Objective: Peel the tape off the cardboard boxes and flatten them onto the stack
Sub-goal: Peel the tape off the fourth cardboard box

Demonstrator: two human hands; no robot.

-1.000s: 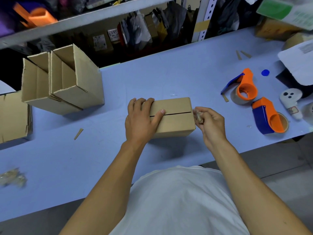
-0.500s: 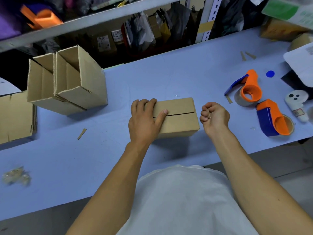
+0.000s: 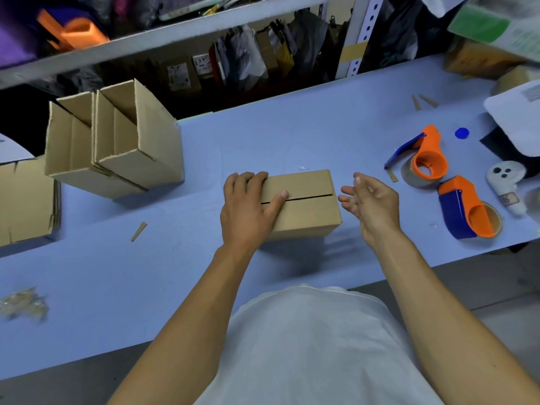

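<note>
A small closed cardboard box (image 3: 306,206) lies on the blue table (image 3: 146,287), a dark seam running along its top. My left hand (image 3: 245,211) holds its left end, fingers curled over the far edge and thumb laid along the seam. My right hand (image 3: 371,203) hovers just off the box's right end, fingers spread and slightly blurred, holding nothing. A stack of flattened boxes (image 3: 26,200) lies at the table's left edge.
Two open empty boxes (image 3: 117,147) stand at the back left. Two orange-and-blue tape dispensers (image 3: 426,159) (image 3: 467,214) and a white controller (image 3: 505,182) lie to the right. A crumpled wad of tape (image 3: 23,305) sits near the front left. Shelving rises behind the table.
My right hand pinched something small at the box's right end, then closed into a fist, and has now spread its fingers. My left hand has stayed on the box.
</note>
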